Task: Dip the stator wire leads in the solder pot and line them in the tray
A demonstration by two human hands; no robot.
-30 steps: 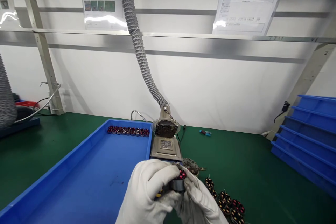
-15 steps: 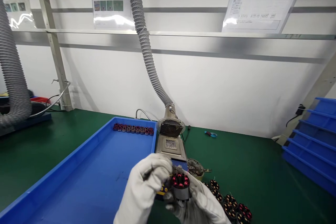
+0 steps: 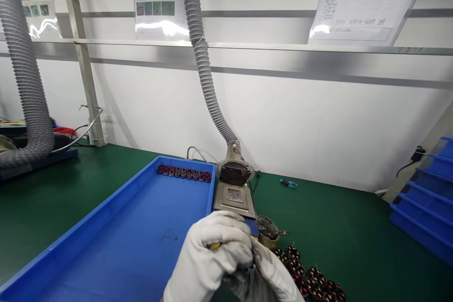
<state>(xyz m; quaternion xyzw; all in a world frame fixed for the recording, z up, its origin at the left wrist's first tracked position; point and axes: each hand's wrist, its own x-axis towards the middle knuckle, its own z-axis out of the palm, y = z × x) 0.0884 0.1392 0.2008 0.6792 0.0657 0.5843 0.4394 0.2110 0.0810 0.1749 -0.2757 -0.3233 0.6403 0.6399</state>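
Observation:
My left hand (image 3: 212,255), in a white glove, is closed at the bottom centre, its fingers curled over a part mostly hidden between the hands. A small bit of yellow shows between its fingers. My right hand (image 3: 271,273), gloved too, is closed round the same dark part from the right and below. Just beyond the hands stands a metal device (image 3: 234,196) with a square patterned plate. Right of it is a small round tin (image 3: 268,233) with dark residue inside. Several round motor-like parts (image 3: 311,278) lie beside my right hand.
A big blue tray (image 3: 106,212) on the left holds rows of dark red round parts (image 3: 184,173) at its far end. A grey hose (image 3: 205,71) comes down to the device. Blue-handled pliers (image 3: 288,183) lie behind; stacked blue bins (image 3: 424,203) stand at the right.
My left hand has moved right, over the round part with red windings, which is now mostly covered. The whole view has shifted slightly, so the scene sits further right.

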